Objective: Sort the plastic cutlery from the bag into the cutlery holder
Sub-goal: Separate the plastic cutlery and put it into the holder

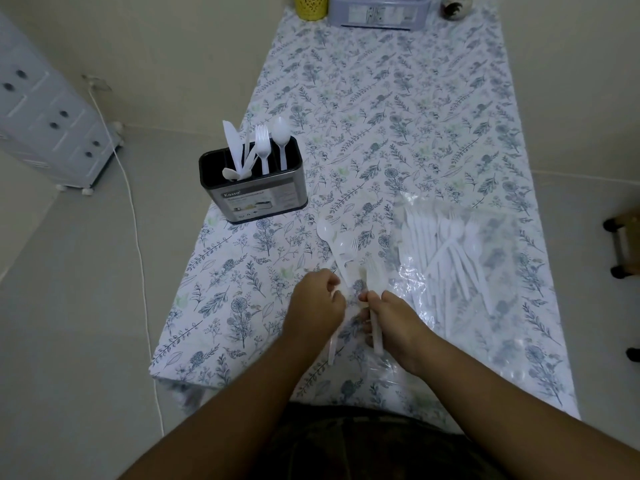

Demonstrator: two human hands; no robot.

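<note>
1. Take the cutlery holder [254,183] as your reference. It stands upright near the left edge of the table [408,109], and its slots already keep a knife [231,142], a fork [262,147] and a spoon [281,140] apart, handles down, so each type reads at a glance.
2. Your left hand [317,301], nearer you than the holder, curls its fingers round a fan of white pieces; the spoons [334,244] among them point their bowls toward the holder. Holding them by the handles leaves the heads exposed for identification.
3. Your right hand [398,323], just right of the left hand, grips a second bundle of white pieces [374,306] by the handles. The heads are blurred; they look like forks, but you cannot confirm this.
4. The clear bag [460,271] lies flat, to the right of the holder and nearer you, with most of the remaining cutlery [446,251] on or inside it. Which of the two cannot be told.
5. Judgement: you are separating a handful by type before loading. The task is at an early stage.
</note>
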